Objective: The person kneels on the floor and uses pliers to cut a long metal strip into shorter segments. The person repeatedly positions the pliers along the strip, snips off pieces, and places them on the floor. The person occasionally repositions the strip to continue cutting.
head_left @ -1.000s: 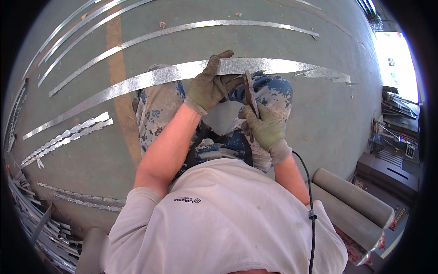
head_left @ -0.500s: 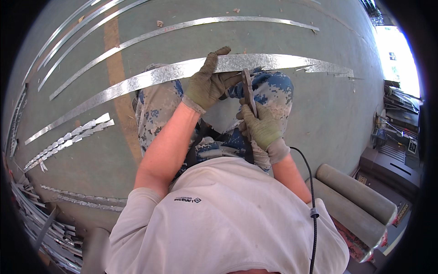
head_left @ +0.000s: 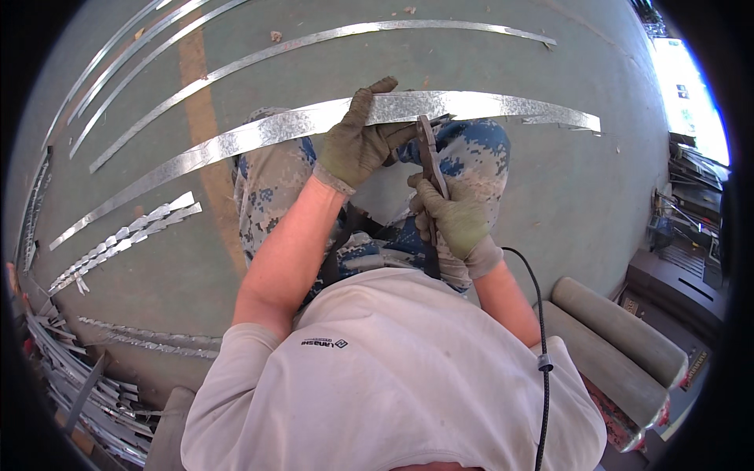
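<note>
A long, shiny sheet-metal strip [head_left: 267,135] runs across in front of me, above my knees. My left hand [head_left: 353,149], in an olive work glove, is closed around its lower edge, with the thumb over the top face. My right hand [head_left: 454,218], gloved too, grips the handles of metal snips [head_left: 429,153]. Their head meets the strip's lower edge just right of my left fingers. A narrow cut sliver [head_left: 559,123] hangs along the lower edge near the strip's right end. How far the jaws are apart cannot be made out.
Several metal strips [head_left: 338,33] lie on the green floor ahead. Crimped metal pieces [head_left: 129,235] are at the left, above a heap of scrap strips [head_left: 94,400]. Two grey cylinders [head_left: 620,330] lie at the lower right. A black cable [head_left: 542,408] runs down beside my right arm.
The right end of the strip and its hanging sliver look slightly different in position and shape. Both hands keep nearly the same place and grip. The whole view has shifted a little.
</note>
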Motion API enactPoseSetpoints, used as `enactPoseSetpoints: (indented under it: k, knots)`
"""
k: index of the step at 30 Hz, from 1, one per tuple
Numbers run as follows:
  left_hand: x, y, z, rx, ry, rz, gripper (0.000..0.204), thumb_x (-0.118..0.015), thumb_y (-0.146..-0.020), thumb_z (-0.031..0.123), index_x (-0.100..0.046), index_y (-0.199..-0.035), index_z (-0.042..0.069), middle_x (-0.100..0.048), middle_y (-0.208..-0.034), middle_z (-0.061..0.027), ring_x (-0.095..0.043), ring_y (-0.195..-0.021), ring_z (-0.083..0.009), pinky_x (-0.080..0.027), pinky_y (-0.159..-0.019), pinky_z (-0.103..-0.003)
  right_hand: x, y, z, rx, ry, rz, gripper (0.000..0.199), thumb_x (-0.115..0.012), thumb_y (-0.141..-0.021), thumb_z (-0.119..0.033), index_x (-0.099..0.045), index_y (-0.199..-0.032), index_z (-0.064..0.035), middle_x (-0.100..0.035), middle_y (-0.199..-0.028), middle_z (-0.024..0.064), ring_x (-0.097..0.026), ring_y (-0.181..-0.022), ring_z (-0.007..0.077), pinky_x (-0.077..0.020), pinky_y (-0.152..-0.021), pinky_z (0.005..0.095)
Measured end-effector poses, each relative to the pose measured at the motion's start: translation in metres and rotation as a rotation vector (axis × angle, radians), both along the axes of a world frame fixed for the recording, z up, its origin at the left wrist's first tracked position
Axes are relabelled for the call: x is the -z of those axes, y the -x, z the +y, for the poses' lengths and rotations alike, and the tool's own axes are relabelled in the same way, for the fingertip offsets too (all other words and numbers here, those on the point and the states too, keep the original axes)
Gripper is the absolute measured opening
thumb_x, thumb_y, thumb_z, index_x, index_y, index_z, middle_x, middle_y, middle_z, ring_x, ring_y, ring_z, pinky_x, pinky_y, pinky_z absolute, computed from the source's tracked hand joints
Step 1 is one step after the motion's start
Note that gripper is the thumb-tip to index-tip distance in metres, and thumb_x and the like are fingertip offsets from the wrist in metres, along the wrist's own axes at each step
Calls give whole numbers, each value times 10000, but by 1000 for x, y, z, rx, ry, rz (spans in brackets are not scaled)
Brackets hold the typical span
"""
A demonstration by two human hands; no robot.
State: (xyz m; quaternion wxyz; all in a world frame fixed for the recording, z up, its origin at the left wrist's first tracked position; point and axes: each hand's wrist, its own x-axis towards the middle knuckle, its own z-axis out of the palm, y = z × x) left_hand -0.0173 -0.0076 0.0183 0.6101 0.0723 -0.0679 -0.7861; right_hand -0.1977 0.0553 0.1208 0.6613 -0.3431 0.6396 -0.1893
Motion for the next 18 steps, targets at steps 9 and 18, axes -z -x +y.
enactPoseSetpoints:
  k: [9,18]
  knots:
    - [-6,3,3,-16,-37,-44,506,-453,-1127,357,-449,-1521,39,-597,-1435,-226,-597,-1332,-403,-490,-1140,-548,11,23,-2,53,-148,-490,313,-611,-1069,-265,-638,-1235,0,-668,-846,49,-617,-598,122,-496,-484,275]
    - [-7,1,6,2,-68,-69,506,-482,-1114,368,-473,-1527,76,-549,-1511,-219,-548,-1387,-420,-452,-1171,-542,51,26,6,160,-354,-1367,349,-555,-1087,-255,-602,-1292,24,-666,-873,80,-660,-638,172,-535,-488,318]
